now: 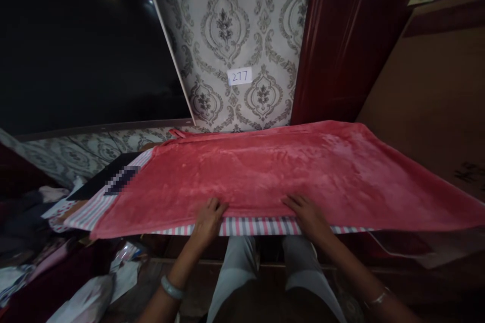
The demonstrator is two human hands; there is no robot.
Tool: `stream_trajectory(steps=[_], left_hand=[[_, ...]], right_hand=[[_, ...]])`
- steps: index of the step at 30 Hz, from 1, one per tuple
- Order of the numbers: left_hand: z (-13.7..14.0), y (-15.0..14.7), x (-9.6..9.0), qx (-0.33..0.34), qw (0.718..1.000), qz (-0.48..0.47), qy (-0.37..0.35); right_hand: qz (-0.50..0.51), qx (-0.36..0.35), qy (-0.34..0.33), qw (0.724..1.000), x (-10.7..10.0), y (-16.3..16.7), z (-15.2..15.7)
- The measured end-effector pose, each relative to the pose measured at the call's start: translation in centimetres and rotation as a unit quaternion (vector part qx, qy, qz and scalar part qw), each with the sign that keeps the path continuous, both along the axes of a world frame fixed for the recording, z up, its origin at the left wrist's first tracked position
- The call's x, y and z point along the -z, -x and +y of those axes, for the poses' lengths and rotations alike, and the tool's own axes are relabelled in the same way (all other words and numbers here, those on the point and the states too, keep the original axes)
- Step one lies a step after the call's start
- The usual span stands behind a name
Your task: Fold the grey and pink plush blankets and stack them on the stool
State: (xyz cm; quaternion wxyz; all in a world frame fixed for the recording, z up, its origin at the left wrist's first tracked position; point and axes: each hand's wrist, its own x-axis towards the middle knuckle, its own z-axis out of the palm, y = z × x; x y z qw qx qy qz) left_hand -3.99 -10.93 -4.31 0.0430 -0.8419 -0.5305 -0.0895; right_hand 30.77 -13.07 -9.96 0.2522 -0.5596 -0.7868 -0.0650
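A pink-red plush blanket [246, 171] lies spread over a table, on top of a striped cloth [259, 226] in pink, grey and white. My left hand [207, 219] is at the blanket's front edge, its fingers bent and closed on the fabric. Further right along that edge, my right hand [309, 216] has its fingertips on the plush and closed on it; its thumb is hidden. Between the two hands the blanket's edge sits a little back, so a strip of the striped cloth shows. The blanket's right end reaches out toward a large cardboard box.
A large dark TV screen [83, 45] stands at the back left. The cardboard box [435, 96] is at the right. A blurred dark object [122, 180] lies on the striped cloth's left end. Clothes and a white plastic bag [85, 300] are heaped low on the left.
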Motion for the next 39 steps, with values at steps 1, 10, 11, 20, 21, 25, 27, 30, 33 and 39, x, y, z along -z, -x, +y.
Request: stream_trajectory(steps=[1,10,11,20,21,25,27,30,33,39], left_hand=[[-0.1,0.5,-0.1,-0.002,1.000,0.000,0.001],[-2.4,3.5,-2.0,0.058,0.997,0.003,-0.053],[-2.7,3.6,-1.8,0.061,0.997,0.006,-0.053],[-3.4,5.0,1.5,0.089,0.992,0.012,-0.092],[-3.3,5.7,1.7,0.085,0.991,0.013,-0.106],[-2.7,9.4,1.8,0.047,0.989,0.015,-0.137],[-2.5,11.2,1.7,0.018,0.990,0.012,-0.139],[-2.2,13.0,1.5,-0.004,0.990,0.002,-0.138],[-1.6,13.7,1.2,0.019,0.993,-0.012,-0.113],[-1.2,15.4,-0.9,0.043,0.994,-0.064,-0.074]], right_hand=[[0.008,-0.004,0.000,1.000,0.0,-0.3,0.0],[0.065,-0.041,-0.016,0.997,-2.2,-2.0,-3.7],[0.064,-0.043,-0.017,0.997,-1.8,-2.0,-4.1],[0.064,-0.059,-0.033,0.996,2.8,-2.3,-5.0],[0.065,-0.052,-0.042,0.996,2.7,-2.8,-5.0],[0.066,0.019,-0.076,0.995,2.1,-6.5,-4.9],[0.067,0.061,-0.097,0.991,2.2,-9.0,-4.9],[0.067,0.107,-0.110,0.986,2.8,-12.0,-4.8],[0.061,0.091,-0.117,0.987,2.7,-13.7,-4.9],[0.051,0.069,-0.109,0.990,-0.5,-15.4,-6.3]])
